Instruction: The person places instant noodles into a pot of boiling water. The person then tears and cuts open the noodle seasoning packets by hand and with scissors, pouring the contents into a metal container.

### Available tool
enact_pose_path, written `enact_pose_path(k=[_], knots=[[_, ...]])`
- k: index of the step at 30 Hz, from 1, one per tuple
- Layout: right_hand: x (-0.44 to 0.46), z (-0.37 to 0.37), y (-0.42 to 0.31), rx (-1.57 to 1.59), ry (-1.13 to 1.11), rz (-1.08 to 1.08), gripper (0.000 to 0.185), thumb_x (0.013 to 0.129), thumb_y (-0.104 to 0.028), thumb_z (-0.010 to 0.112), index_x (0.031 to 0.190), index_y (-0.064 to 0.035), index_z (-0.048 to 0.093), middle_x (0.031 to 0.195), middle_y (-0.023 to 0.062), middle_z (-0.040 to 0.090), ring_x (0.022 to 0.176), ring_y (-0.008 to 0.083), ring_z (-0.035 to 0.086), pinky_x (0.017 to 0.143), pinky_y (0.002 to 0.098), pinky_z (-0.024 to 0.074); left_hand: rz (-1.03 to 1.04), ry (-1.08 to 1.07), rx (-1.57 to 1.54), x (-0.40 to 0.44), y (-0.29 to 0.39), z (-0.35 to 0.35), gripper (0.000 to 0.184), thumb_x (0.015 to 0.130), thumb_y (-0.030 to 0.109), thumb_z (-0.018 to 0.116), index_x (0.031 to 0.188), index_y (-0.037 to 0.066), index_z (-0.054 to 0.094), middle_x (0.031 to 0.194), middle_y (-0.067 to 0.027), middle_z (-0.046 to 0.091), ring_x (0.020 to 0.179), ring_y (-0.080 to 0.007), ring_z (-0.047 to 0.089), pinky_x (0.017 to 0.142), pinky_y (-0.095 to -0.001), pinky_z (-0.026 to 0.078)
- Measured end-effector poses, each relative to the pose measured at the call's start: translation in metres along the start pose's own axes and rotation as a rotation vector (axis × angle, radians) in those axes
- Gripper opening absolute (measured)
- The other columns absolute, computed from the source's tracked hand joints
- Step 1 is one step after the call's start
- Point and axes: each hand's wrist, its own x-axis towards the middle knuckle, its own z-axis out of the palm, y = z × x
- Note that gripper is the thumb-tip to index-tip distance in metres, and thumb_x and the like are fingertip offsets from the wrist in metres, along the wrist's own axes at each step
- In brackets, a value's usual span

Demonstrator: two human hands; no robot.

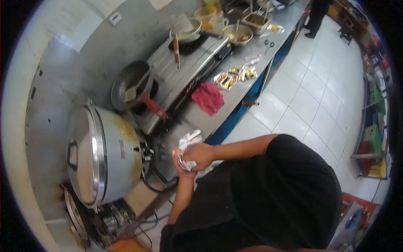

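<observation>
Above the near end of the metal counter, my left hand [183,169] and my right hand [200,156] are together, fingers closed on crumpled silver foil wrappers [190,138] with some orange print. My right hand lies over the foil and partly covers my left fingers. A red cloth [208,98] lies on the counter beyond them. Further along are several opened silver and gold packets [225,80] and black-handled scissors [269,43].
A large lidded rice cooker [121,155] stands at the left. Beside it a wok [131,86] with a red-wrapped handle sits on the gas stove [168,69]. Bowls [237,34] are at the back. A person in dark clothes [318,19] stands on the tiled floor.
</observation>
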Motion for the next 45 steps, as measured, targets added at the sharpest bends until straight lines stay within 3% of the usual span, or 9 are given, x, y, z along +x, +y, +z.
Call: enact_pose_path(k=[6, 10, 14, 18, 23, 29, 36, 40, 45], knots=[[-0.020, 0.008, -0.024, -0.344, 0.239, 0.047, 0.054, 0.077, -0.059, 0.071, 0.104, -0.0125, 0.066, 0.113, 0.0103, 0.064, 0.113, 0.0377, 0.058, 0.095, 0.0457, 0.0453, -0.074, 0.073, 0.206, -0.016, 0.000, 0.011, 0.044, 0.095, 0.039, 0.056, 0.124, 0.007, 0.062, 0.117, -0.0129, 0.068, 0.109, -0.0282, 0.067, 0.093, -0.0423, 0.054], [-0.023, -0.043, -0.038, -0.115, -0.268, 0.335, 0.063, 0.075, -0.066, 0.072, 0.106, -0.0116, 0.068, 0.113, 0.0065, 0.065, 0.104, 0.0343, 0.063, 0.083, 0.0413, 0.0508, -0.035, 0.247, 0.182, -0.019, -0.021, 0.005, 0.039, 0.095, 0.034, 0.059, 0.124, 0.007, 0.061, 0.113, -0.0104, 0.068, 0.102, -0.0248, 0.067, 0.085, -0.0408, 0.055], [-0.049, -0.049, -0.022, 0.061, 0.441, 0.377, 0.072, 0.079, -0.069, 0.068, 0.121, -0.0109, 0.065, 0.115, 0.0078, 0.064, 0.103, 0.0315, 0.063, 0.077, 0.0428, 0.0519, 0.150, 0.276, 0.223, -0.025, -0.014, 0.004, 0.031, 0.094, 0.032, 0.062, 0.114, 0.009, 0.058, 0.109, -0.0077, 0.065, 0.097, -0.0221, 0.065, 0.082, -0.0397, 0.055], [-0.057, -0.015, -0.031, 1.518, 0.270, 1.103, 0.085, 0.091, -0.080, 0.042, 0.144, -0.0142, 0.049, 0.141, 0.0066, 0.054, 0.126, 0.0337, 0.053, 0.096, 0.0600, 0.0452, 0.340, 0.236, 0.183, -0.034, -0.022, 0.082, 0.025, 0.095, 0.031, 0.061, 0.107, 0.009, 0.058, 0.098, -0.0063, 0.064, 0.086, -0.0219, 0.065, 0.072, -0.0380, 0.056], [-0.077, 0.020, -0.055, 2.265, 0.412, 0.377, 0.070, 0.091, -0.074, 0.048, 0.122, -0.0152, 0.069, 0.126, 0.0080, 0.069, 0.117, 0.0280, 0.062, 0.104, 0.0523, 0.0441, 0.513, -0.063, 0.986, -0.029, -0.060, 0.062, 0.012, 0.094, 0.009, 0.064, 0.103, 0.004, 0.059, 0.097, -0.0086, 0.062, 0.089, -0.0186, 0.063, 0.083, -0.0332, 0.051], [-0.120, 0.021, -0.130, 1.696, 0.819, 0.779, 0.048, 0.097, -0.055, 0.059, 0.118, -0.0128, 0.067, 0.114, 0.0032, 0.069, 0.105, 0.0159, 0.065, 0.090, 0.0342, 0.0498, 0.937, -0.225, 1.551, -0.064, -0.090, 0.086, 0.055, 0.077, 0.013, 0.074, 0.127, 0.005, 0.052, 0.128, -0.0164, 0.055, 0.128, -0.0405, 0.046, 0.109, -0.0519, 0.032], [-0.157, 0.014, -0.134, 1.399, 0.467, 0.879, 0.026, 0.097, -0.030, 0.063, 0.108, -0.0070, 0.067, 0.105, 0.0035, 0.069, 0.091, 0.0124, 0.063, 0.076, 0.0299, 0.0486, 0.641, -0.448, 1.818, -0.117, -0.105, 0.067, 0.077, 0.086, 0.024, 0.070, 0.149, 0.005, 0.031, 0.153, -0.0173, 0.036, 0.143, -0.0408, 0.033, 0.118, -0.0519, 0.023], [-0.186, -0.031, -0.124, 1.339, 0.388, 0.869, 0.020, 0.094, -0.024, 0.063, 0.100, -0.0057, 0.068, 0.089, 0.0026, 0.067, 0.079, 0.0118, 0.061, 0.068, 0.0299, 0.0474, 0.158, -0.364, 1.013, -0.121, -0.124, 0.081, 0.091, 0.085, 0.026, 0.075, 0.156, 0.003, 0.023, 0.156, -0.0185, 0.032, 0.144, -0.0329, 0.035, 0.119, -0.0476, 0.027], [-0.265, -0.076, -0.058, 1.191, 0.561, 0.786, 0.025, 0.095, -0.027, 0.066, 0.107, -0.0054, 0.066, 0.091, 0.0024, 0.067, 0.080, 0.0108, 0.061, 0.068, 0.0292, 0.0488, 0.020, -0.389, 1.200, -0.053, -0.190, 0.126, 0.089, 0.093, 0.027, 0.070, 0.159, 0.007, 0.014, 0.156, -0.0170, 0.032, 0.143, -0.0313, 0.036, 0.118, -0.0455, 0.030]])
